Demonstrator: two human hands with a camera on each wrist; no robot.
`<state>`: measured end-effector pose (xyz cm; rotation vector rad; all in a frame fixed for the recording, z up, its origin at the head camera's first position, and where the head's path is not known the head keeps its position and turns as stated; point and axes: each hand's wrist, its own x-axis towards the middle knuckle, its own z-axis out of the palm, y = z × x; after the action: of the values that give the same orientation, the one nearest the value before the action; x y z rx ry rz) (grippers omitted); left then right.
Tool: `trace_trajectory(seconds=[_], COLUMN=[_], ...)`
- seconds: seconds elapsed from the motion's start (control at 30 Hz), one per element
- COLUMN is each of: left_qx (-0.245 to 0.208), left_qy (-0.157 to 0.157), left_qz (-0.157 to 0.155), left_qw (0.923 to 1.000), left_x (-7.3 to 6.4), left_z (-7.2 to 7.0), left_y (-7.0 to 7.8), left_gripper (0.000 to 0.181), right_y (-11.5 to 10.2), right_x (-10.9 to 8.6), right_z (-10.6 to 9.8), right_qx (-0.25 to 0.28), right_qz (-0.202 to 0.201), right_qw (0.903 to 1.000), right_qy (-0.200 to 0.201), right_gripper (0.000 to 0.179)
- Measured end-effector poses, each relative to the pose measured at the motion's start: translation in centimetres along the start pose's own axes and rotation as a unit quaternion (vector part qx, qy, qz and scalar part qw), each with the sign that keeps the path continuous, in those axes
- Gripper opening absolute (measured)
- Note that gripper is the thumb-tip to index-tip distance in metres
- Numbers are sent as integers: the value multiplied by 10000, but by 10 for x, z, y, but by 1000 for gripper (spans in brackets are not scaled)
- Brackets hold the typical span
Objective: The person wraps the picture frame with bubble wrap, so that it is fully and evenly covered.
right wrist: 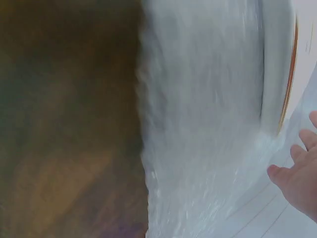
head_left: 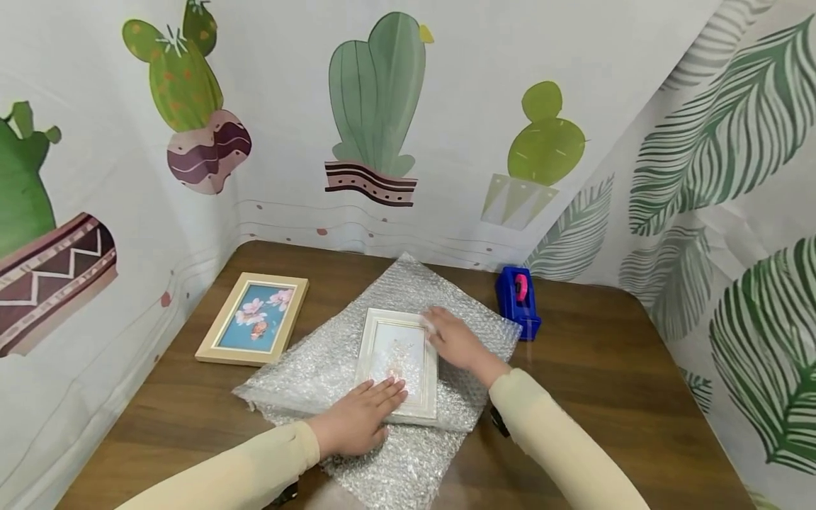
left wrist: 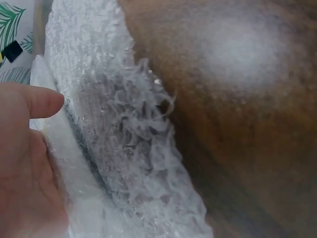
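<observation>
Clear bubble wrap (head_left: 408, 460) spreads across the middle of the frame, turned cornerwise on the brown wooden table (head_left: 612, 397). On it, at the centre, lies the white picture frame (head_left: 404, 347), face up, a pale picture with a pinkish patch showing inside. My left hand (head_left: 358, 419) rests on its lower left part, fingers straight and side by side, gripping nothing. My right hand (head_left: 457, 341) is at its upper right corner, fingers extended and blurred; I can't tell whether they touch the rim, though in the right wrist view they are loosely spread and hold nothing.

At the left of the picture, a gold-edged picture frame (head_left: 253, 317) with pink flowers on blue lies near the wrap's edge. Toward the upper right, a blue tape dispenser (head_left: 518, 304) with a pink centre stands beside the wrap's right corner.
</observation>
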<state>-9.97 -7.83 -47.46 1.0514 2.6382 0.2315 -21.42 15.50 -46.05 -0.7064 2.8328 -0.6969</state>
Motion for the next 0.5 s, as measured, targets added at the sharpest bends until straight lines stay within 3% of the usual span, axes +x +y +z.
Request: trace_trajectory(seconds=[0.13,0.3,0.5], left_qx=[-36,176,159], left_qy=[12,2,-32], left_qz=[54,58,96], left_qw=[10000,9998,9998], left_x=[-2,-4,-2], left_z=[-3,-4,-3], left_y=[-1,-2,-1], left_gripper=[68,89,95], right_y=[19,37,46], right_x=[19,41,52], right_z=[-10,-15,-23], right_qx=[161,340,342], right_qz=[584,1300,1922], right_qw=[9981,9909,9805], right_qy=[88,88,245], right_gripper=[56,63,71])
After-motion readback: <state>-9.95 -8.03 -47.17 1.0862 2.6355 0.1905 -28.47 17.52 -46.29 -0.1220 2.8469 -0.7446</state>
